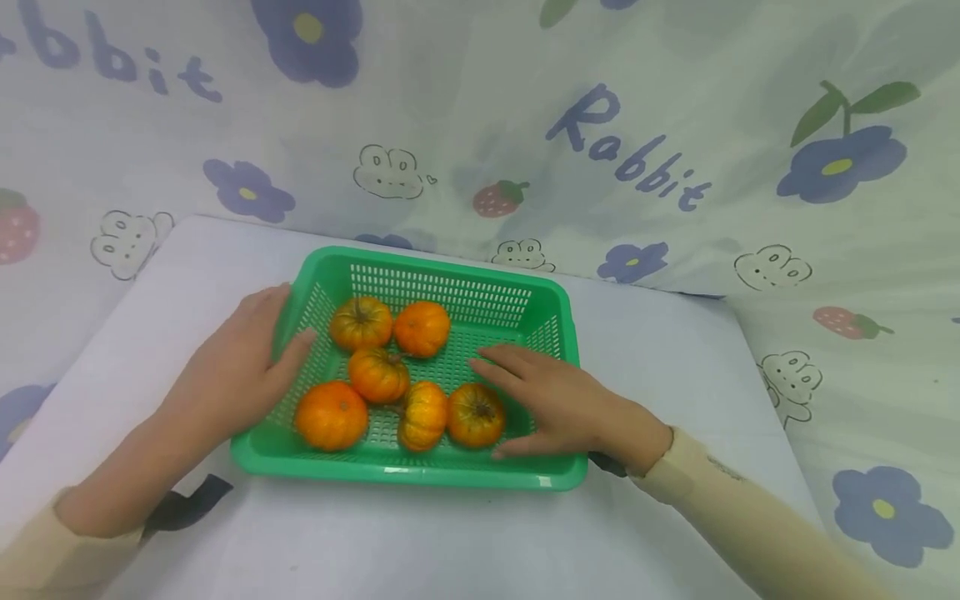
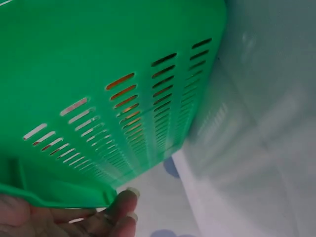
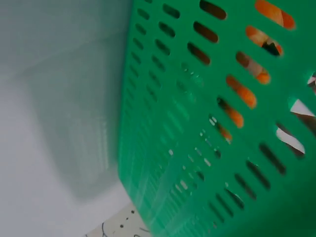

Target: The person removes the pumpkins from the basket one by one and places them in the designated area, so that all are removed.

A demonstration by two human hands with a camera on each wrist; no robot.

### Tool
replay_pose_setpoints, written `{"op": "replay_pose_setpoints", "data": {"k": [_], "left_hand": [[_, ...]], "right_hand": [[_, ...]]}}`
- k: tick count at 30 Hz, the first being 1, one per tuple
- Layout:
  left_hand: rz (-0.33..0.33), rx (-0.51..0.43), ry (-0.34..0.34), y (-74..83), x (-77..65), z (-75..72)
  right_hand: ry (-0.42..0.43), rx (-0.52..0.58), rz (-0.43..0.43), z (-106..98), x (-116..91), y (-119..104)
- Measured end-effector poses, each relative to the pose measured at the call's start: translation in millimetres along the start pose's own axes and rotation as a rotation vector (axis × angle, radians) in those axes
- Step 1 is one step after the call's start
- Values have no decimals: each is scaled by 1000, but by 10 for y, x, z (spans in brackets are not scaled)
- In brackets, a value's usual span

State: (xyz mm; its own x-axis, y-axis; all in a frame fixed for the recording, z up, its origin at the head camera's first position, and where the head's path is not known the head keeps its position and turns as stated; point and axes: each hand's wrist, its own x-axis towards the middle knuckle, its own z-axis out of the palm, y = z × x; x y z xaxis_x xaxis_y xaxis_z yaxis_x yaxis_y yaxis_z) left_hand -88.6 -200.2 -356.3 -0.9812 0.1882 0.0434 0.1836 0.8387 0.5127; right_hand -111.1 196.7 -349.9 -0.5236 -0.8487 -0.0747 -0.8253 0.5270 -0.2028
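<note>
A green plastic basket (image 1: 420, 477) with slotted walls holds several small orange pumpkins. My left hand (image 1: 232, 367) grips its left rim, with the thumb over the inside; in the left wrist view its fingers (image 2: 123, 205) lie against the rim's edge. My right hand (image 1: 558, 400) reaches across the right rim with fingers spread, beside a greenish-orange pumpkin (image 1: 476, 415) at the front right. Next to that one sits a ribbed yellow-orange pumpkin (image 1: 423, 417). The right wrist view shows the slotted outer wall (image 3: 163, 128); the right hand's fingers are hidden there.
Other pumpkins include a bright orange one (image 1: 332, 416) at the front left, one in the middle (image 1: 378, 375), and two at the back, a greenish one (image 1: 361, 325) and an orange one (image 1: 422, 328). A white-covered table (image 1: 360, 542) lies beneath. A printed curtain (image 1: 465, 108) hangs behind.
</note>
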Motion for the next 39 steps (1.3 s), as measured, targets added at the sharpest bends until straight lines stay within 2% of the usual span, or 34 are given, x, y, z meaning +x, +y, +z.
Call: {"op": "replay_pose_setpoints", "data": {"k": [4,11,17,24,32,39], "left_hand": [[-83,10,-25,-4,-11,18],[-192,-18,-83,-32,-47,33],[-215,3,-85,-16,-69,26],[-255,39,-144,-3,-51,8],[-286,-152,-142,-52,-74,48],[-291,-212,-149,-52,-46,74]], "right_hand": [[-26,-21,-2,16,53,-36],[-122,-51,83,26,119,-88],[-162,-65,102,27,162,-100],[-150,-63,90,67,185,-109],[-124,-80,131,84,172,-119],[-108,-64,154,109,143,-102]]}}
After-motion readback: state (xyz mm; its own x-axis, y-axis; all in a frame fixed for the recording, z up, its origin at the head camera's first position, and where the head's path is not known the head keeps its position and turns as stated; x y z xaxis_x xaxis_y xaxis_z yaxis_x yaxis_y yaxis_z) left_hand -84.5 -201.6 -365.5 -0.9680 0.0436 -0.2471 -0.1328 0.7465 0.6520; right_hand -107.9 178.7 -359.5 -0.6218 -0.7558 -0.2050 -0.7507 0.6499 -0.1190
